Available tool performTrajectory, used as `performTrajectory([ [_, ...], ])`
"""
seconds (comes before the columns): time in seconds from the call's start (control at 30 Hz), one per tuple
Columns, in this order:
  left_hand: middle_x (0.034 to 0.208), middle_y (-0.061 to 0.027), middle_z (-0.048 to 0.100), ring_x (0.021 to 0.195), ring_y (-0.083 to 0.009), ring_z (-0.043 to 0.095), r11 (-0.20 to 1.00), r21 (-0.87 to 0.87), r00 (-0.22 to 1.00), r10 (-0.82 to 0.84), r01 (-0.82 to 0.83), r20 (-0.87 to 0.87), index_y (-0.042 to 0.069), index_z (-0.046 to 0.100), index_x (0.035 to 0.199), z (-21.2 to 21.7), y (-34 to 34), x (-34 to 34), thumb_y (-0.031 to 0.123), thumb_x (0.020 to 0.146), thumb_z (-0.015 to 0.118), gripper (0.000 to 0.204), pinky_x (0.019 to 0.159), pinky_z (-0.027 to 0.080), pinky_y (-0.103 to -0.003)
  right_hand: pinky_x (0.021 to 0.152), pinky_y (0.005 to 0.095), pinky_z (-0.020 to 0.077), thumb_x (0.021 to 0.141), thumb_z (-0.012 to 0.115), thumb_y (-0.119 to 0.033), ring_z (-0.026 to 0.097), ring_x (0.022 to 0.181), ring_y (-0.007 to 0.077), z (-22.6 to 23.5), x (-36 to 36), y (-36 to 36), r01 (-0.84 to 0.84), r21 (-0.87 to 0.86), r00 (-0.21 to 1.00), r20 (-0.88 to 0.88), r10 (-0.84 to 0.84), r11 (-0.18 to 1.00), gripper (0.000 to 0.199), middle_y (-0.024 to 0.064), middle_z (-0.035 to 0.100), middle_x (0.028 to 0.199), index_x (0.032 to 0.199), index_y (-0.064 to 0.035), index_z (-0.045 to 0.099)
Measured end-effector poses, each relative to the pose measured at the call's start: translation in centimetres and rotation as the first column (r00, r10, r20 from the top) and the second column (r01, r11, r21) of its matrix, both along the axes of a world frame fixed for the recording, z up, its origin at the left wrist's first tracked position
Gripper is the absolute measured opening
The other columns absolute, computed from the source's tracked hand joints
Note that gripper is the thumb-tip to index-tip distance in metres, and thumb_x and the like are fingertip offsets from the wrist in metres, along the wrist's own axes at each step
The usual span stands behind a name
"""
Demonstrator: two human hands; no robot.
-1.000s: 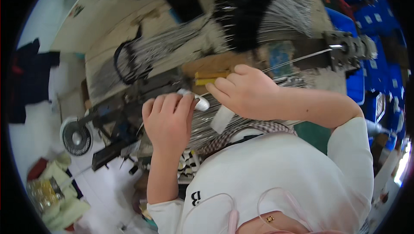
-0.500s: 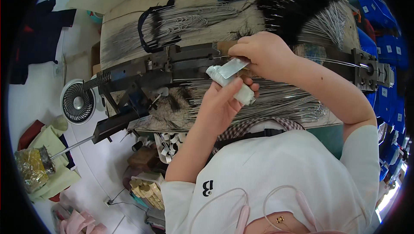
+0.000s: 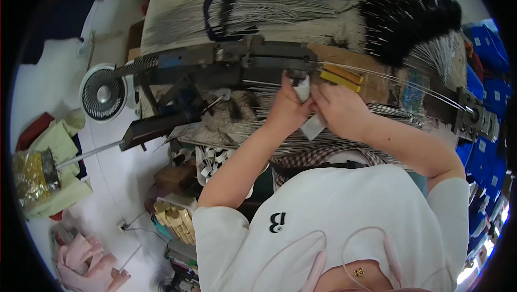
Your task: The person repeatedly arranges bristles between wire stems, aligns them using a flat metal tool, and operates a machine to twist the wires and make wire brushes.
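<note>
My left hand point(image 3: 290, 108) is wrapped round a small white-wrapped bundle point(image 3: 303, 88), held upright over the bench with its dark end uppermost. My right hand point(image 3: 342, 110) is close against it on the right, fingers curled toward the wrapping. A pale, flat flap of thin sheet point(image 3: 313, 127) hangs below the fingers of both hands; whether it is joined to the wrapping cannot be made out. The right fingertips are partly hidden, and they seem to grip this sheet. Just beyond the right hand lies a yellow block point(image 3: 342, 76) on the bench fixture.
A long dark metal fixture point(image 3: 226, 60) crosses the bench, with thin wires point(image 3: 388, 79) running to a chuck point(image 3: 476, 117) at right. Bent wires point(image 3: 269, 9) lie behind, near a heap of black brushes point(image 3: 412, 17). A fan point(image 3: 103, 94) stands left; blue bins point(image 3: 490, 50) line the right.
Both hands have come down together nearer my body, and the bundle has turned from slanting to upright. The yellow block, earlier covered by my right hand, now shows. The whole view has shifted.
</note>
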State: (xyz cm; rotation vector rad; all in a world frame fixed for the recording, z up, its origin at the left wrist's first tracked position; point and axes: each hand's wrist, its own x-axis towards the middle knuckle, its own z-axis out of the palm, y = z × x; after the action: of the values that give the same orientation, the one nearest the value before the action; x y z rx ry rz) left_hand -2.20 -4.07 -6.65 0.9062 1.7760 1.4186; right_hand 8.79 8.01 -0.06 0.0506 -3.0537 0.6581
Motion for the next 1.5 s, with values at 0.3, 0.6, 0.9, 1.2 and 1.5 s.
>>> performTrajectory([
  [0.3,0.084,-0.0064,0.059,0.078,-0.0178,0.06,0.888,-0.46,0.858,0.245,-0.011,0.452,0.0,0.057,0.105,3.8,-7.4,-5.2,0.035,0.084,0.061,0.041,0.069,0.049,-0.029,0.079,0.0397,0.0437,0.077,0.058,-0.011,0.053,0.094,0.0326,2.5,1.7,3.5,-0.065,0.023,0.995,0.076,0.063,0.998,0.046,0.014,0.055,0.101,0.121,-0.0056,0.045],
  [0.6,0.08,-0.0006,0.055,0.072,-0.0148,0.056,0.753,-0.23,0.438,0.57,-0.616,0.695,0.007,0.057,0.099,1.0,-13.1,-6.3,0.034,0.089,0.054,0.03,0.067,0.048,-0.03,0.076,0.0407,0.0449,0.072,0.058,-0.004,0.053,0.092,0.036,-1.7,3.5,6.9,0.414,-0.102,0.902,0.184,-0.392,0.905,0.033,0.0146,0.052,0.101,0.105,-0.0025,0.053],
  [0.9,0.076,-0.0031,0.054,0.064,-0.0142,0.055,0.996,-0.036,0.631,-0.027,0.087,0.775,0.001,0.054,0.094,8.2,-1.3,-0.8,0.025,0.092,0.049,0.024,0.061,0.048,-0.029,0.071,0.0269,0.0446,0.084,0.055,-0.003,0.055,0.078,0.016,8.3,7.5,8.1,0.49,-0.644,0.841,0.17,-0.514,0.588,0.014,0.0064,0.057,0.083,0.098,0.0004,0.056],
  [1.2,0.072,-0.0005,0.053,0.06,-0.0109,0.054,0.892,-0.036,0.487,-0.212,0.451,0.847,0.002,0.055,0.09,7.1,11.3,5.6,0.023,0.092,0.049,0.022,0.058,0.046,-0.023,0.076,0.0244,0.0452,0.086,0.051,-0.005,0.056,0.083,0.011,7.8,4.0,9.4,0.422,-0.834,0.86,0.244,-0.448,0.355,0.024,0.007,0.058,0.094,0.109,0.001,0.052],
  [1.5,0.08,-0.0032,0.057,0.074,-0.0138,0.059,0.983,-0.08,0.371,0.013,0.164,0.928,0.001,0.055,0.098,8.2,3.9,0.6,0.035,0.092,0.047,0.036,0.066,0.052,-0.028,0.076,0.032,0.0452,0.084,0.052,-0.011,0.058,0.083,0.0268,5.7,2.5,9.6,0.354,-0.481,0.935,0.167,-0.313,0.802,0.021,0.0153,0.061,0.09,0.101,0.0012,0.058],
])
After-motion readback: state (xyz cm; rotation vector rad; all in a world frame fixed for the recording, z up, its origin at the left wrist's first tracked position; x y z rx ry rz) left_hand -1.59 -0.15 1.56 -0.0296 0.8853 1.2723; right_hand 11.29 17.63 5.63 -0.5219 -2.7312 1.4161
